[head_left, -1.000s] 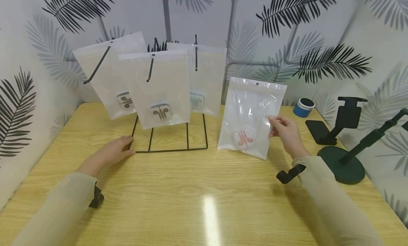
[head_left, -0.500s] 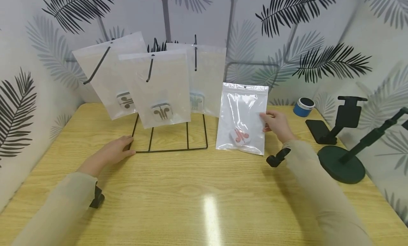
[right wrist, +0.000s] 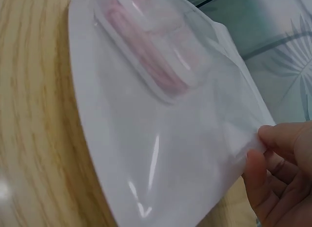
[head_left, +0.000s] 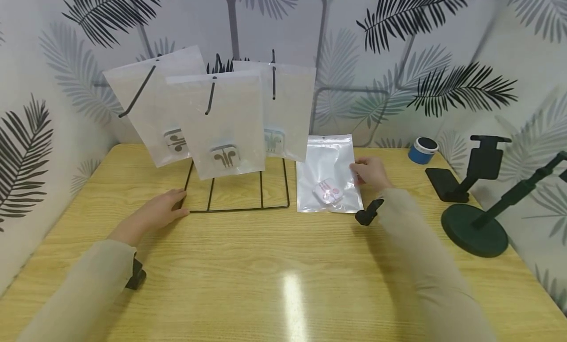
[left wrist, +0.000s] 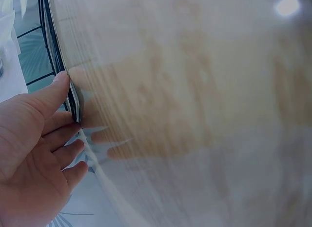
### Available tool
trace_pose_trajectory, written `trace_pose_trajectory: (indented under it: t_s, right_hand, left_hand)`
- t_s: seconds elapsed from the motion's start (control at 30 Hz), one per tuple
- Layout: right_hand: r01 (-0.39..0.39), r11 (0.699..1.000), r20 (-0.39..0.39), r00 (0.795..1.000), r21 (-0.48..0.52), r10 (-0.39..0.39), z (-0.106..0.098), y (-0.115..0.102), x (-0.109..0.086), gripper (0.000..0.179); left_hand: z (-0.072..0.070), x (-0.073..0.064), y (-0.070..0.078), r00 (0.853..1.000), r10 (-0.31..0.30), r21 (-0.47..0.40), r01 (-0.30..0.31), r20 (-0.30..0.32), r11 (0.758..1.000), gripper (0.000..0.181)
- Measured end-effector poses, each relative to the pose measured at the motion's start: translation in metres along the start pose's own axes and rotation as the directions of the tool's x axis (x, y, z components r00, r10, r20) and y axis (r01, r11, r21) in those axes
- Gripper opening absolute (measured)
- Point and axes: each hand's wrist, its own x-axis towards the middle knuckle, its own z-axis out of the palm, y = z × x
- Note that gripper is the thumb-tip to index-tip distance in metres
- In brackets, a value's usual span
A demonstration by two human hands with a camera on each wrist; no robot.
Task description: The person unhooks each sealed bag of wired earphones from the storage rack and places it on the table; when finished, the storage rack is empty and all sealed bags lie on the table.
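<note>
My right hand [head_left: 369, 171] pinches the right edge of a clear-fronted zip bag [head_left: 316, 165] between thumb and fingers. Inside the bag's lower part lies a small case of pink earphones [head_left: 328, 191], seen close up in the right wrist view as a pink-and-white case [right wrist: 146, 46]. The bag leans back low over the table, just right of a black wire display rack [head_left: 239, 210]. My left hand [head_left: 157, 211] grips the rack's front left corner; in the left wrist view the thumb and fingers of that hand [left wrist: 39, 139] hold the dark wire.
Three zip bags with earphones hang on the rack's hooks: a left bag [head_left: 146, 101], a front bag [head_left: 221, 115] and a back right bag [head_left: 290, 110]. At right stand a blue jar [head_left: 421, 155], a black phone stand [head_left: 485, 157] and a dark round base [head_left: 474, 231].
My right hand has moved left with the zip bag, bringing it down and closer to the rack; its top tilts further back. My left hand stays at the rack's corner.
</note>
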Motion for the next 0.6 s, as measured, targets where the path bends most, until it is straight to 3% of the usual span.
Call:
trace_pose_trajectory:
  t_s: [0.6]
  right_hand:
    - [-0.088,0.995,0.085,0.992,-0.056,0.092,0.015,-0.002,0.011,0.035]
  left_hand:
    - [0.000,0.001,0.001,1.000,0.003,0.028,-0.003,-0.011,1.000,0.060]
